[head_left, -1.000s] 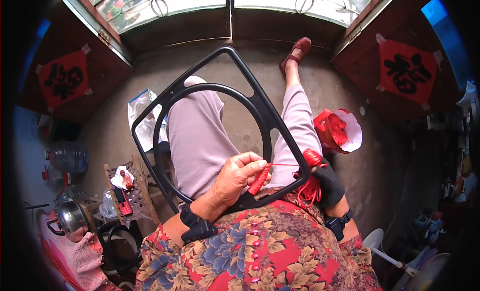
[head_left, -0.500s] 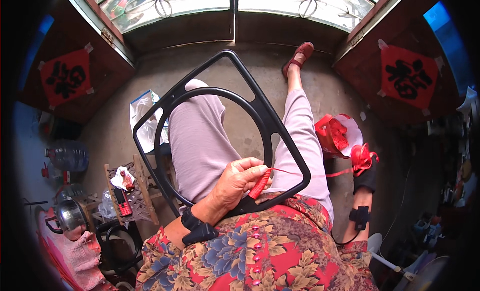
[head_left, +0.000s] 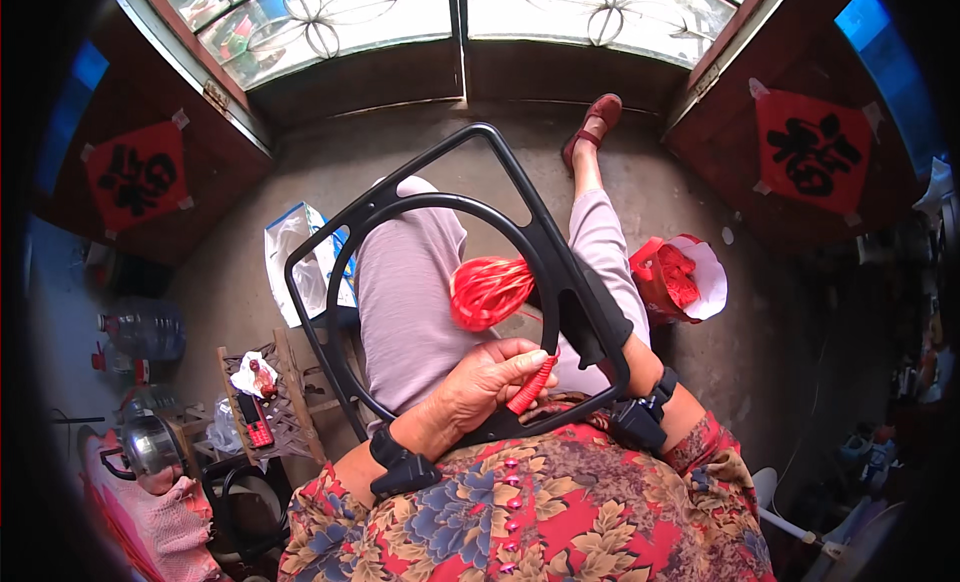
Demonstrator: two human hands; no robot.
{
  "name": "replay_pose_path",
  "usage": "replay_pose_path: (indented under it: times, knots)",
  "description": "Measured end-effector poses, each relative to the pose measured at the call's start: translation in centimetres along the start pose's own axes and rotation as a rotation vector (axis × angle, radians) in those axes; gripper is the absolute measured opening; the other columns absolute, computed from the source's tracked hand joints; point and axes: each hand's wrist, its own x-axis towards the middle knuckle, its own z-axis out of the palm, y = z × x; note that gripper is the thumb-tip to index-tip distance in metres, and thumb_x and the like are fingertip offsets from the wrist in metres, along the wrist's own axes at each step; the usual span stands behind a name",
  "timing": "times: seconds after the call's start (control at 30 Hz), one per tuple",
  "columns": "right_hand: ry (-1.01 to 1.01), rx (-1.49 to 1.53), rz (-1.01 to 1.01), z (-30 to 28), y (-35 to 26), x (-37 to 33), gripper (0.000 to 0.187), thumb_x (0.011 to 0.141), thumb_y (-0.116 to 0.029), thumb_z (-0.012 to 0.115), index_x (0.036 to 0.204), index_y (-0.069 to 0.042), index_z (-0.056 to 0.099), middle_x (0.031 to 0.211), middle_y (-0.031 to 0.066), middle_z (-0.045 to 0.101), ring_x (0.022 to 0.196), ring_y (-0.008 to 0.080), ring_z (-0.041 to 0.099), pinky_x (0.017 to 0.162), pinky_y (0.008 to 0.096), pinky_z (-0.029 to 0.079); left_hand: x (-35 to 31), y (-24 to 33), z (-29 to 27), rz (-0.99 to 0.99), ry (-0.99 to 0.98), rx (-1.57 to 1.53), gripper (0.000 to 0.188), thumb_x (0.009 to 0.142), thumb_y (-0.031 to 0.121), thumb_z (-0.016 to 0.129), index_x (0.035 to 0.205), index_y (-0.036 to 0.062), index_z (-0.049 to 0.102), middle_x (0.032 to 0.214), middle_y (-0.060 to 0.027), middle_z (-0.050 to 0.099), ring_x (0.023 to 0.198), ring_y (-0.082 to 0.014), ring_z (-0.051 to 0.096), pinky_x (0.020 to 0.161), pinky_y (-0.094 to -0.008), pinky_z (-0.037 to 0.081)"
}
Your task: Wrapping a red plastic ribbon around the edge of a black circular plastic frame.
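Observation:
Over my lap lies a black frame [head_left: 305, 312] with rounded corners and a round ring inside it. My left hand [head_left: 485, 382] pinches the ring's near right part, where red strip [head_left: 532, 384] is wound in tight coils. My right hand [head_left: 606, 307], in a black glove, reaches beneath the frame's right side. Its fingers are mostly hidden by the frame. A looped bundle of red strip [head_left: 490, 292] shows through the ring's opening at the end of that hand, which appears to grip it.
A red and white bag [head_left: 710, 282] with red material stands right of my leg. To the left are a white and blue bag [head_left: 290, 252], a small woven stool [head_left: 290, 412] bearing a phone [head_left: 256, 422], and a metal pot [head_left: 152, 447]. Glazed doors [head_left: 460, 72] stand ahead.
My right hand has swung left from beside the red bag to under the frame, bringing the red bundle into the ring's opening. The frame has shifted slightly right and nearer; my left hand keeps its pinch.

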Motion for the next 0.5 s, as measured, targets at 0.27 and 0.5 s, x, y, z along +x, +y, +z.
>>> replay_pose_path:
  times: [0.27,0.5]
  knots:
    - [-0.491,0.497,0.276,2.5,-2.7,-1.9,0.053,0.076,-0.010,0.063,0.124,0.001,0.043,0.103,0.0096,0.059,0.096,0.0151,0.056,0.086,0.0287,0.045,-0.4,-0.3,-0.5,0.131,-0.110,-0.046,0.032,0.085,0.017,0.062,0.109,-0.0032,0.054,0.092,-0.0100,0.064,0.073,-0.0131,0.062,0.062,-0.0232,0.051]
    - [-0.316,-0.194,0.285,2.5,-6.3,-2.5,0.064,0.073,-0.012,0.065,0.131,0.002,0.039,0.105,0.0109,0.060,0.098,0.0166,0.057,0.090,0.0294,0.044,-0.1,0.0,-1.0,0.150,0.030,0.061,0.016,0.089,0.010,0.055,0.101,-0.0009,0.056,0.091,-0.0097,0.064,0.077,-0.0149,0.065,0.069,-0.0244,0.055]
